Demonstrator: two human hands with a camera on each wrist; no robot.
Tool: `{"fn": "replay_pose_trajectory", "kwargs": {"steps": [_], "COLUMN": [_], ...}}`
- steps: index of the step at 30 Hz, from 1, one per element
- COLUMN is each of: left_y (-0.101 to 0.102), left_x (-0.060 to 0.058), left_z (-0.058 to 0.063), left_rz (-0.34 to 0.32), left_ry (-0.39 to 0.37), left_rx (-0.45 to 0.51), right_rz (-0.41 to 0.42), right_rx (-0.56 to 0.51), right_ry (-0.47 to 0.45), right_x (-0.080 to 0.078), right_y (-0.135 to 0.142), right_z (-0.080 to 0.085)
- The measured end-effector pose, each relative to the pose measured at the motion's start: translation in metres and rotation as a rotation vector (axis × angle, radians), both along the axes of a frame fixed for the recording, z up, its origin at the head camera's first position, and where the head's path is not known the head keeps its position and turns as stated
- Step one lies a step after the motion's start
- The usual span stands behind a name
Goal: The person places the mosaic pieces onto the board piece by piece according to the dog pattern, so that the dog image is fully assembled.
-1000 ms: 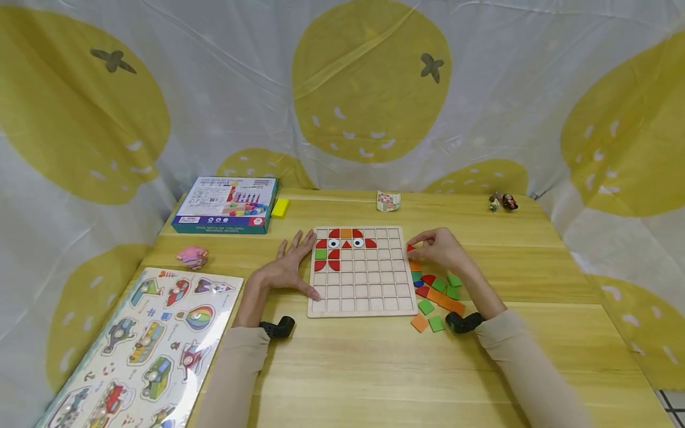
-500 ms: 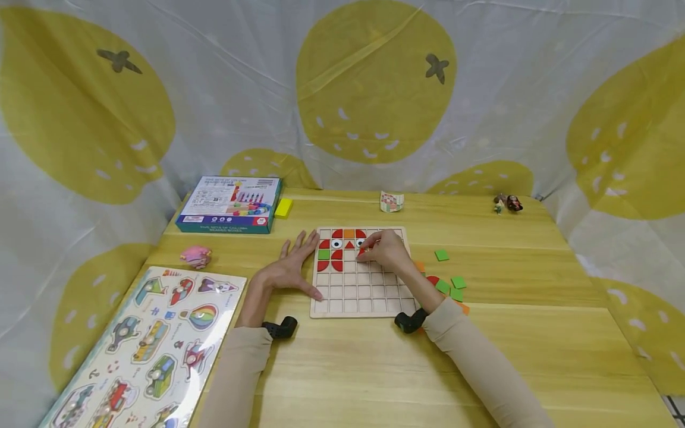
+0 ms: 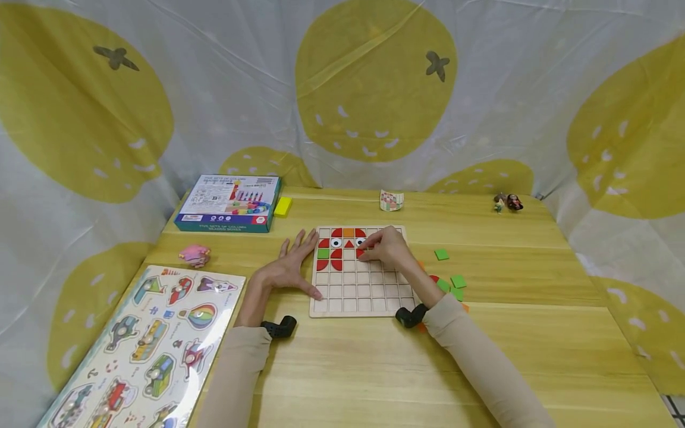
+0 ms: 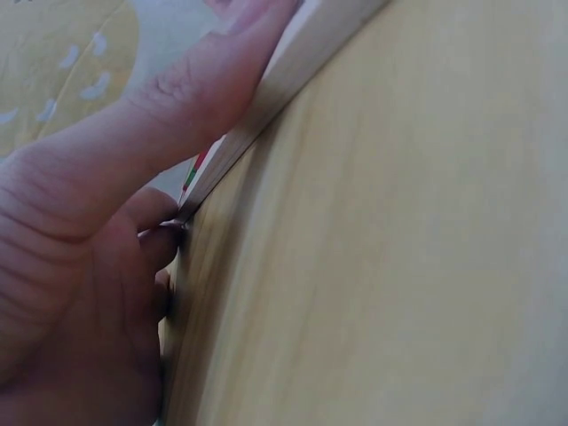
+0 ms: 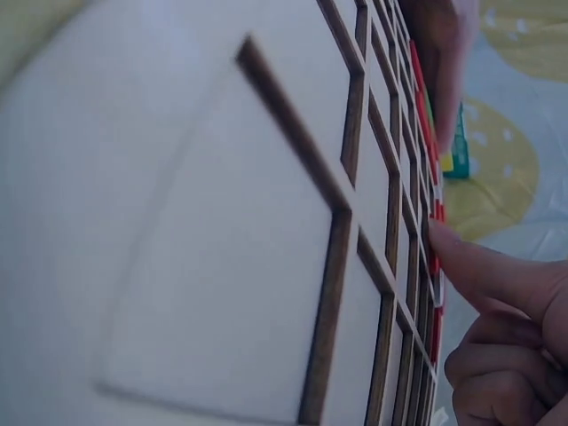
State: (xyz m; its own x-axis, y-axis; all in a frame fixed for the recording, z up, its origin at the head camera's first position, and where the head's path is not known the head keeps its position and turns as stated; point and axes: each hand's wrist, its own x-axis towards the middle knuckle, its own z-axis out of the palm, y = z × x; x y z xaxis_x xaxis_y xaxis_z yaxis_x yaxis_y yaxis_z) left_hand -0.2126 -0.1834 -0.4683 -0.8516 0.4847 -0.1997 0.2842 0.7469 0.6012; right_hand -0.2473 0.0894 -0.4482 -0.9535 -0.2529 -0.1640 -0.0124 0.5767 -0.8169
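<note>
A wooden grid board [image 3: 350, 292] lies flat on the table, with red, green, orange and eye-patterned tiles in its upper left cells. My left hand [image 3: 286, 268] rests along the board's left edge, fingers spread, the thumb on the lower left corner; the left wrist view shows that thumb [image 4: 177, 106] over the rim. Over the board's upper part, my right hand [image 3: 390, 249] pinches a red tile [image 3: 360, 254] at a cell just below the right eye tile. In the right wrist view the thumb [image 5: 470, 257] touches the row of red tiles; the index fingertip cannot be made out there.
Loose green tiles [image 3: 457, 282] and other coloured pieces lie right of the board, partly behind my right forearm. A boxed toy [image 3: 227, 202], yellow block [image 3: 283, 207], pink figure [image 3: 195, 255] and vehicle puzzle [image 3: 144, 345] are at left. A patterned card [image 3: 392, 201] and small figures [image 3: 507, 203] stand behind.
From the loose tiles on the right, my right hand has moved left onto the board with a red tile. Over the last half second it barely shifts. My left hand stays put.
</note>
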Motion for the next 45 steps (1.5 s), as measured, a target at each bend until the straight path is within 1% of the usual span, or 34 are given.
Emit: {"fn": "replay_pose_trajectory", "kwargs": {"steps": [3,5,8,11,14,16,20,22,25,32,33,36,38,39,42,45], "left_y": [0.001,0.003,0.004,0.004,0.002,0.001,0.0,0.0,0.0,0.004,0.004,0.005,0.005,0.005,0.005,0.003], "left_x": [0.0,-0.001,-0.001,-0.001,0.0,0.0,0.0,-0.001,-0.001,-0.001,-0.001,0.0,-0.001,-0.001,-0.001,-0.001], "left_z": [0.0,0.0,0.001,0.001,0.002,0.002,0.003,0.003,0.002,0.002,0.002,0.002,0.002,0.002,0.002,0.002], "left_rz": [0.0,-0.004,-0.009,-0.006,0.003,0.007,0.004,0.002,0.0,-0.017,-0.018,-0.021,-0.021,-0.021,-0.018,-0.009], "left_ry": [0.004,0.004,0.001,-0.004,-0.007,-0.004,-0.004,-0.004,-0.005,0.01,0.011,0.013,0.01,0.01,0.006,0.004], "left_rx": [-0.001,-0.002,-0.001,0.002,0.006,0.008,0.009,0.006,-0.003,-0.001,0.0,-0.001,-0.003,-0.005,-0.001,0.0], "right_rz": [0.023,0.025,0.014,0.006,0.026,0.048,0.104,0.118,0.108,0.064,0.055,-0.015,-0.053,-0.058,-0.042,0.0], "right_rx": [-0.012,-0.015,-0.022,-0.014,0.016,0.034,0.057,0.044,0.033,0.115,0.125,0.178,0.223,0.254,0.312,0.345], "right_ry": [-0.014,-0.033,-0.054,-0.05,-0.058,-0.082,-0.14,-0.16,-0.167,-0.128,-0.116,-0.083,-0.078,-0.078,-0.094,-0.088], "right_x": [-0.001,-0.001,0.003,0.011,0.019,0.025,0.037,0.041,0.044,0.038,0.037,0.033,0.032,0.031,0.029,0.027], "right_y": [0.007,0.017,0.044,0.08,0.114,0.133,0.155,0.16,0.161,0.153,0.153,0.156,0.158,0.159,0.159,0.158], "right_z": [0.002,0.007,0.014,0.019,0.017,0.014,0.008,0.006,0.004,0.002,0.002,0.003,0.005,0.006,0.009,0.009]}}
